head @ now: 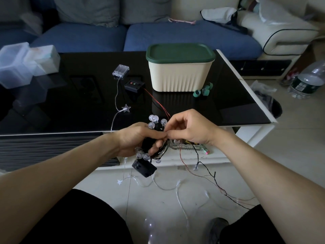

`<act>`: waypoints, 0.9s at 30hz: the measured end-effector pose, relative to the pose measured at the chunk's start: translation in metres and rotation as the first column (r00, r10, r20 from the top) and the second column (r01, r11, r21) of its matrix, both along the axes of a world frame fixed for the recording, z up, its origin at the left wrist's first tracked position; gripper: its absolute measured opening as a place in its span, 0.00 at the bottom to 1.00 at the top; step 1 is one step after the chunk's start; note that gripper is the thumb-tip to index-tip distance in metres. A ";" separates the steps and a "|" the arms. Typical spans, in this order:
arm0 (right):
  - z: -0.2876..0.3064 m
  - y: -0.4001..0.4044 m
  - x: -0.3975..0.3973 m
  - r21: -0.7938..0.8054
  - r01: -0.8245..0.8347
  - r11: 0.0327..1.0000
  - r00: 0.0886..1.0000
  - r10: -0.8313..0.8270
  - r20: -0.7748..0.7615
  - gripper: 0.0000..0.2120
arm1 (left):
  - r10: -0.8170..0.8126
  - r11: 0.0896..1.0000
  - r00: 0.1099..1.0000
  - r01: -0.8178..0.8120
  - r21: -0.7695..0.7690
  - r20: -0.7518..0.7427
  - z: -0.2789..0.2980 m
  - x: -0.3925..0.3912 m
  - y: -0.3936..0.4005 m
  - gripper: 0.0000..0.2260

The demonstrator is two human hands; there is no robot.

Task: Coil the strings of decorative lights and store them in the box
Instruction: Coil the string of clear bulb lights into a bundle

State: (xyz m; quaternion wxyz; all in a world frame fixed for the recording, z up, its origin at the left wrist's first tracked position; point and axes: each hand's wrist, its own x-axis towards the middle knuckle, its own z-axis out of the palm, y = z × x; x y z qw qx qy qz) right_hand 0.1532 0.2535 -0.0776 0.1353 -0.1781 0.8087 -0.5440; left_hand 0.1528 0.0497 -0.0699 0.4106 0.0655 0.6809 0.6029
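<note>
From the head camera, the left hand (139,138) has its grip curled round a bundle of black-wired string lights with clear round bulbs (154,136), held in front of the near edge of the glossy black glass table (70,103). The right hand (190,129) pinches the same wire just beside the left fingers. A small black battery case (144,168) dangles below the bundle, and the loose tail of black wire (211,175) runs down to the tiled floor.

To coil well, each new loop should probably match the loops already gathered, with the left grip firm so they do not spring apart. Drawing the tail up slowly would keep it from snagging the thin red wire (158,101) or the clear-wired star lights (126,108) trailing off the table. The cream ribbed plastic box with dark green lid (179,74) stands closed, well back on the table; the lid is not yet off.
</note>
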 end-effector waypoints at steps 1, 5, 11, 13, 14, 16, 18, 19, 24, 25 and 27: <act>0.000 0.000 0.000 0.008 0.000 1.000 1.000 0.000 0.001 0.06 | 0.005 1.000 1.000 -0.005 0.002 -0.009 -0.001 0.001 0.001 0.11; 0.001 0.003 0.000 0.046 -0.022 0.999 0.997 0.018 0.078 0.14 | 0.078 0.995 0.996 -0.077 0.060 -0.030 -0.001 0.001 0.006 0.13; 0.003 -0.004 0.003 0.119 0.037 0.992 0.999 -0.036 -0.008 0.17 | 0.077 0.987 0.997 -0.073 0.144 -0.020 -0.002 0.000 0.008 0.14; 0.006 -0.004 0.003 0.107 0.045 0.993 0.998 -0.041 -0.038 0.17 | 0.080 0.983 0.997 -0.077 0.169 -0.014 -0.002 0.000 0.008 0.11; 0.007 -0.004 0.003 0.096 0.052 0.994 0.998 -0.048 -0.049 0.17 | 0.092 0.978 0.996 -0.090 0.189 -0.001 -0.001 -0.001 0.007 0.09; 0.007 -0.005 0.002 0.081 0.070 0.994 0.996 -0.064 -0.068 0.16 | 0.117 0.961 0.992 -0.125 0.245 0.049 0.001 -0.002 0.007 0.07; 0.005 -0.004 0.002 0.102 0.090 0.991 0.993 -0.082 -0.081 0.15 | 0.124 0.942 0.985 -0.154 0.298 0.118 0.002 -0.001 0.009 0.06; 0.005 -0.003 0.001 0.119 0.096 0.988 0.993 -0.087 -0.079 0.14 | 0.118 0.941 0.985 -0.151 0.302 0.124 0.002 0.000 0.010 0.06; 0.006 0.004 0.004 0.195 0.069 0.978 0.997 -0.060 -0.053 0.11 | -0.014 0.994 0.997 0.021 0.103 -0.070 0.000 -0.002 0.008 0.19; 0.006 0.005 0.004 0.218 0.053 0.974 0.998 -0.045 -0.040 0.10 | -0.029 0.996 0.998 0.035 0.087 -0.064 -0.001 -0.003 0.007 0.20; 0.007 0.006 0.004 0.301 0.016 0.954 1.000 -0.011 -0.017 0.11 | -0.050 0.994 0.999 0.050 0.094 -0.009 -0.004 -0.005 0.006 0.18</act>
